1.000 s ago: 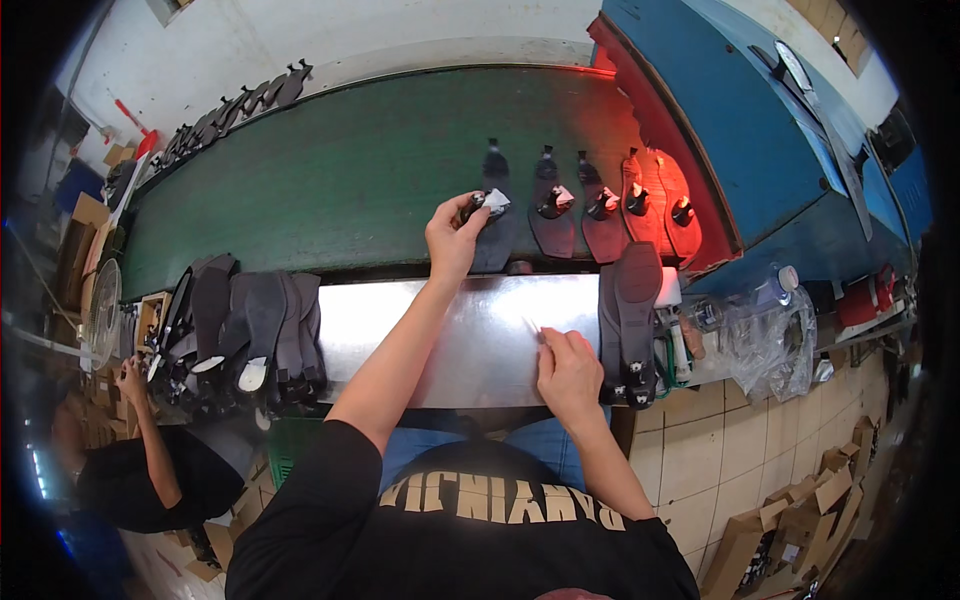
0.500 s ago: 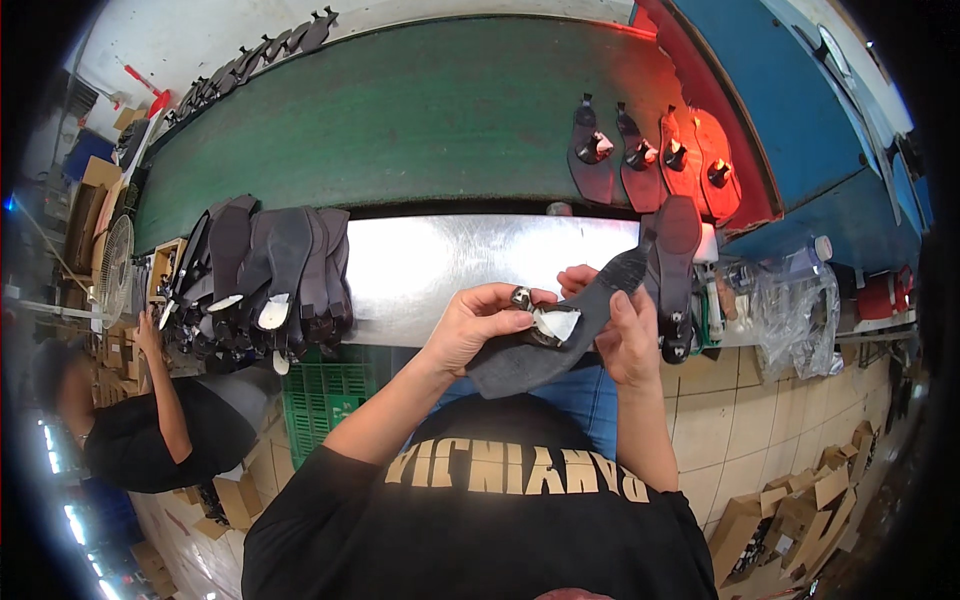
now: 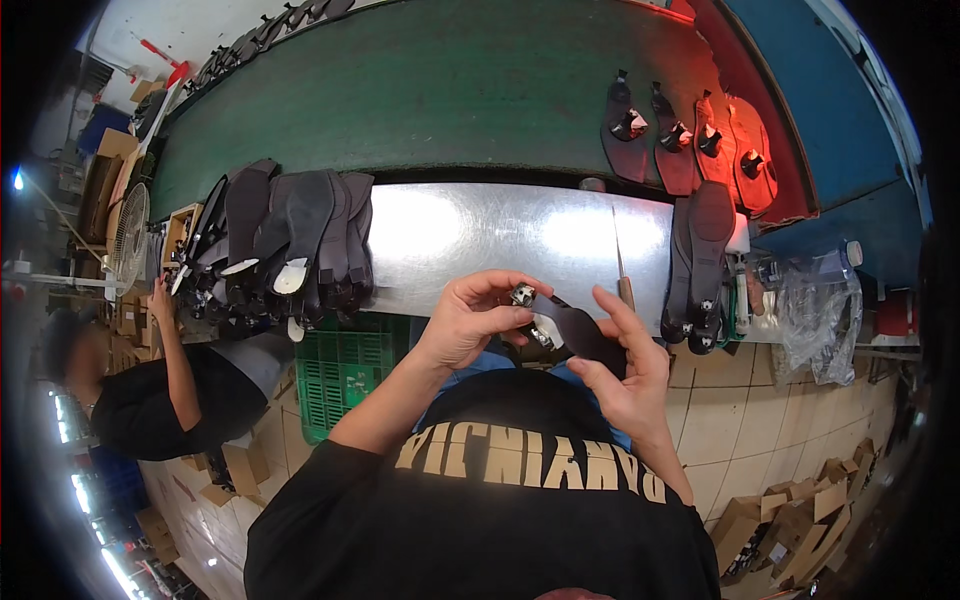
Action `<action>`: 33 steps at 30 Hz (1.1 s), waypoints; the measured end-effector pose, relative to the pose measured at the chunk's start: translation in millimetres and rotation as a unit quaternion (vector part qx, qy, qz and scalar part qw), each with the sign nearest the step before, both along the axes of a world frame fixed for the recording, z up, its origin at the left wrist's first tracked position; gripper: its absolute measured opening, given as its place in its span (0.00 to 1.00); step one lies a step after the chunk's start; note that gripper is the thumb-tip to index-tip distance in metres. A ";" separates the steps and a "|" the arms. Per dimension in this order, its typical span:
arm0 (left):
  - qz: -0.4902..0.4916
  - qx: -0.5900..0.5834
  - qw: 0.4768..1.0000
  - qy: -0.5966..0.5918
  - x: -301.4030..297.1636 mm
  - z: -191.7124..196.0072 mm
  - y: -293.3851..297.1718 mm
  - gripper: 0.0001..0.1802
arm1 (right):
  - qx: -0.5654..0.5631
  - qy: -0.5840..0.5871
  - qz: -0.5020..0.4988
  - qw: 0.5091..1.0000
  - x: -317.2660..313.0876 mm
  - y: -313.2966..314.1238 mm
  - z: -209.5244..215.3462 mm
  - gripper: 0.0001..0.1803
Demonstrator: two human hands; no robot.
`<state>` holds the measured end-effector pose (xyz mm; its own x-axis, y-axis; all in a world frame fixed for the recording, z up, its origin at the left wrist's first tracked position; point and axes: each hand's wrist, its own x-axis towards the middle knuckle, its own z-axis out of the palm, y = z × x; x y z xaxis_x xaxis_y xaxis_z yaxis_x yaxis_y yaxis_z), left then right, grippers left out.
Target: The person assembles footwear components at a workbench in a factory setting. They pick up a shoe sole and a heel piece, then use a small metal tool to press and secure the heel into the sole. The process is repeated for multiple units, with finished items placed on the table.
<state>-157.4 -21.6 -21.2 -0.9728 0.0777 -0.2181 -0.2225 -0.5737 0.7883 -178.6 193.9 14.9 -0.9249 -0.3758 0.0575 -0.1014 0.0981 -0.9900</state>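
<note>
A black heeled sandal (image 3: pixel 577 328) with a white wrapped piece hangs between my hands, above the near edge of the metal tabletop. My left hand (image 3: pixel 470 320) pinches it by a shiny dark part. Around the sandal's dark end on the right, my right hand (image 3: pixel 635 370) curves with its thumb and fingers. Part of the sandal is hidden by that hand. Beyond my right hand, a thin pointed tool with a wooden handle (image 3: pixel 625 290) lies on the metal. Two dark sandals (image 3: pixel 710 225) lie side by side at the tabletop's right end.
A heap of dark sandals (image 3: pixel 305 215) covers the left end of the metal tabletop (image 3: pixel 480 225). On the green conveyor belt (image 3: pixel 400 90), several sandals (image 3: pixel 625 130) lie under red light. A plastic bag (image 3: pixel 820 315) is at right, a green crate (image 3: pixel 345 375) below left. A co-worker (image 3: pixel 180 400) is at left.
The sandal has been turned and now looks foreshortened, its long sole no longer reaching up to the right. My right hand has shifted its hold. The pointed tool has come into view.
</note>
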 end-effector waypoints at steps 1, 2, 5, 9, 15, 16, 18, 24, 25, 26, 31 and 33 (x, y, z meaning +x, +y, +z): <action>0.003 0.001 1.000 0.003 0.7 1.4 -0.5 0.16 | 0.022 -0.003 0.002 1.000 1.6 1.1 0.0 0.30; 0.005 0.001 1.000 0.007 1.3 2.4 -1.1 0.16 | 0.021 0.030 0.008 0.999 0.9 0.0 -0.5 0.29; 0.007 0.003 1.000 0.011 0.7 2.8 -2.3 0.17 | 0.012 0.092 0.013 0.996 -0.8 -2.4 -3.6 0.26; 0.004 -0.012 1.000 0.017 0.4 5.1 -1.7 0.18 | -0.014 0.088 0.002 0.996 1.3 -5.0 -11.3 0.24; -0.004 -0.005 1.000 0.018 -1.2 3.1 -0.6 0.18 | -0.015 0.081 -0.004 0.997 -0.2 -5.3 -12.4 0.23; -0.003 -0.003 1.000 0.018 -1.3 4.1 -0.7 0.18 | -0.017 0.081 -0.004 0.997 -0.2 -5.7 -13.0 0.22; -0.003 -0.002 1.000 0.016 -0.9 4.3 -1.0 0.18 | -0.016 0.078 -0.002 0.997 0.3 -6.1 -13.8 0.22; -0.006 -0.013 1.000 0.012 -1.3 3.5 -1.2 0.18 | 0.002 0.106 0.008 0.994 -3.4 -5.1 -9.3 0.22; -0.006 -0.017 1.000 0.011 -1.2 4.0 -1.1 0.18 | 0.007 0.115 0.010 0.993 -4.4 -5.3 -7.6 0.22; -0.005 -0.021 1.000 0.009 -1.0 4.1 -1.0 0.18 | 0.011 0.119 0.013 0.993 -5.2 -5.3 -5.6 0.22; 0.001 -0.064 0.997 0.048 -0.4 3.5 0.0 0.18 | 0.030 0.151 0.019 0.988 -8.0 -4.6 -0.5 0.21; 0.001 -0.070 0.996 0.053 -0.1 3.9 -0.3 0.18 | 0.042 0.158 0.025 0.986 -9.1 -4.2 3.6 0.20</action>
